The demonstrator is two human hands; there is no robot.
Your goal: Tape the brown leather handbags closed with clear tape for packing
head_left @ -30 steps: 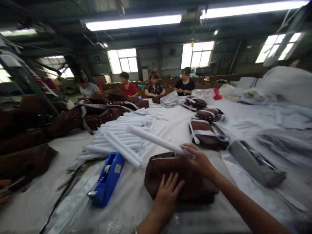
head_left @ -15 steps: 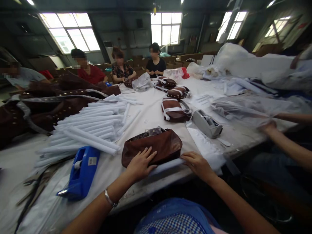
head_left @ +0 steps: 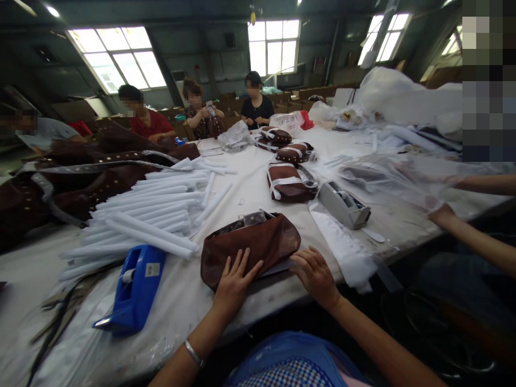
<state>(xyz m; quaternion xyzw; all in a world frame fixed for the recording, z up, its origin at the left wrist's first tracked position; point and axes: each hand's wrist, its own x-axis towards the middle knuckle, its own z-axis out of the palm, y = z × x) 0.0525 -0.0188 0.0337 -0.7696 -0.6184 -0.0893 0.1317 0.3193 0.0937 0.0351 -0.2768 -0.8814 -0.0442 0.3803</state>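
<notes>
A brown leather bag (head_left: 258,242) lies at the near edge of the white-covered table (head_left: 250,188). My left hand (head_left: 236,279) rests flat on the bag's front, fingers spread. My right hand (head_left: 314,274) lies at the bag's right lower corner with fingers curled onto a white paper sheet (head_left: 278,267) that sticks out from under the bag. I cannot make out whether those fingers grip the sheet or only press on it.
A blue tape dispenser (head_left: 135,290) sits left of the bag, a pile of white paper rolls (head_left: 153,209) behind it. A grey tape dispenser (head_left: 342,204) and wrapped brown bags (head_left: 288,183) lie beyond. Another person's arm (head_left: 467,231) reaches in from the right; people sit at the far end.
The white paper roll that my right hand held over the bag came down to its front edge and now shows flat under it. My left hand stayed on the bag.
</notes>
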